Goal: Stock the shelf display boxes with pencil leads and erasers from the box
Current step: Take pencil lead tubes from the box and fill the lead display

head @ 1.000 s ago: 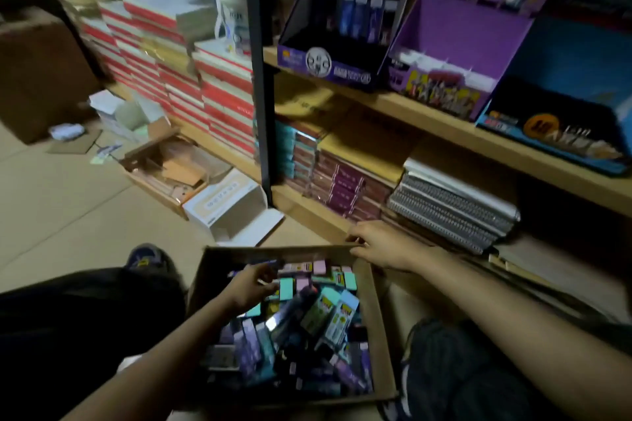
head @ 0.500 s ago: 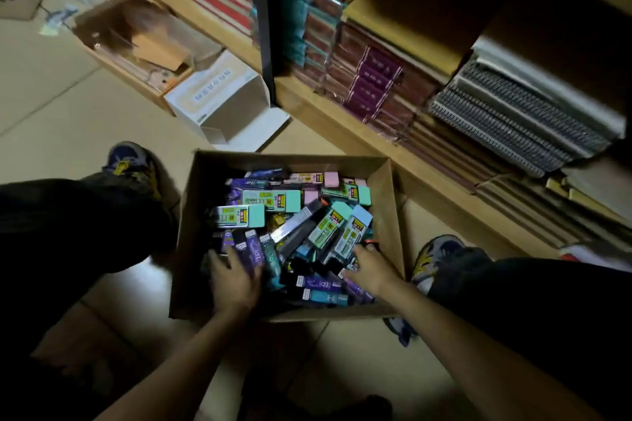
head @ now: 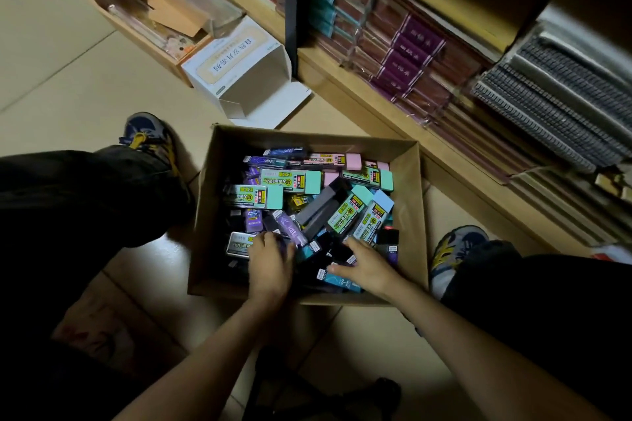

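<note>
An open cardboard box [head: 418, 215] sits on the floor between my feet. It is heaped with teal erasers [head: 307, 181], pink erasers [head: 354, 161] and small purple pencil-lead cases [head: 290, 227]. Both hands are inside, at the near edge of the pile. My left hand [head: 270, 263] lies over the packs at the near left with its fingers bent down into them and the fingertips hidden. My right hand [head: 367, 267] rests on dark and blue packs at the near right, fingers spread. No shelf display box is in view.
The bottom shelf [head: 376, 96] runs along the right, packed with purple-banded packs [head: 410, 58] and spiral notebooks [head: 554, 92]. An empty white carton [head: 246, 79] and a wooden tray of papers [head: 150, 10] lie beyond the box. My shoes [head: 150, 137] flank it.
My view has dropped from the shelf to the box. My right hand left the far rim and now lies in the pile; my left hand came back to the near left.
</note>
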Demonstrator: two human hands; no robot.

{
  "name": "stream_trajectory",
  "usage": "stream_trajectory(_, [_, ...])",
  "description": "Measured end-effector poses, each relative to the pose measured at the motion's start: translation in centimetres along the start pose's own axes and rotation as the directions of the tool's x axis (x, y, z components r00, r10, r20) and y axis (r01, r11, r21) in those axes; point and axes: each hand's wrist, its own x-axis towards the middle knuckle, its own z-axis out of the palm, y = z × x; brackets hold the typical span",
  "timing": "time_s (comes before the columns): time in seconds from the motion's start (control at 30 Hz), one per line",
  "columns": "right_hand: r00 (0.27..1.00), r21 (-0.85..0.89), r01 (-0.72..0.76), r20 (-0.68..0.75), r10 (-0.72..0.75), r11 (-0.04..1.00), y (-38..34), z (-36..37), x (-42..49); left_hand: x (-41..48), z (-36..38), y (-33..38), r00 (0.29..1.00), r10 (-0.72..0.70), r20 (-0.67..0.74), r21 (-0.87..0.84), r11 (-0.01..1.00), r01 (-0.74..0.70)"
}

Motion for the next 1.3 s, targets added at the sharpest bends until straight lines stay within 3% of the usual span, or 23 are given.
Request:
stream_trajectory(0.07, [1.0, -0.049, 0.03, 0.009, -0.03, 0.998, -0.4, 0.2, 0.3, 0.6, -0.3, 0.7, 0.993, -0.119, -0.015, -0.245, 0.963, 0.112])
stream_trajectory(0.17, [1.0, -0.068, 0.025, -0.011, -0.026, 0.997, -0.3, 0.4, 0.5, 2.1, -0.7, 1.5, 0.942, -0.331, 0.057, -0.51, 0.801, 0.313])
stream_trajectory(0.23, [0.999, -0.077, 0.019, -0.029, -0.022, 0.997, -0.2, 0.5, 0.6, 3.1, -0.6, 1.8, 0.908, -0.408, 0.093, -0.512, 0.763, 0.395])
stream_trajectory(0.47, [1.0, -0.037, -0.024, -0.009, 0.023, 0.999, -0.2, 0.5, 0.9, 5.1, 0.2, 2.4, 0.863, -0.48, 0.156, -0.261, 0.823, 0.505])
stream_trajectory(0.6, [0.999, 0.051, -0.049, 0.026, 0.048, 0.998, -0.1, -0.1, 0.8, 5.1, 0.5, 2.0, 0.879, -0.412, 0.24, -0.251, 0.849, 0.466])
stream_trajectory(0.8, [0.997, 0.133, -0.074, 0.026, 0.071, 0.988, 0.2, -0.2, 0.5, 3.9, 0.1, 1.3, 0.946, -0.271, 0.177, -0.093, 0.952, 0.29])
stream_trajectory(0.97, [0.994, 0.236, -0.104, 0.068, 0.091, 0.966, -0.2, -1.0, 0.5, 3.1, -1.2, 1.0, 0.946, -0.138, 0.293, -0.257, 0.942, 0.217])
stream_trajectory(1.13, [0.991, 0.381, -0.111, -0.023, 0.129, 0.918, -0.7, -1.7, 0.6, 2.3, -2.0, 1.6, 0.924, -0.004, 0.383, -0.297, 0.946, 0.127])
stream_trajectory(1.3, [0.974, 0.57, -0.136, -0.072, 0.214, 0.811, -1.0, -1.9, 0.6, 1.1, -0.2, 2.0, 0.899, 0.065, 0.434, 0.007, 0.997, -0.075])
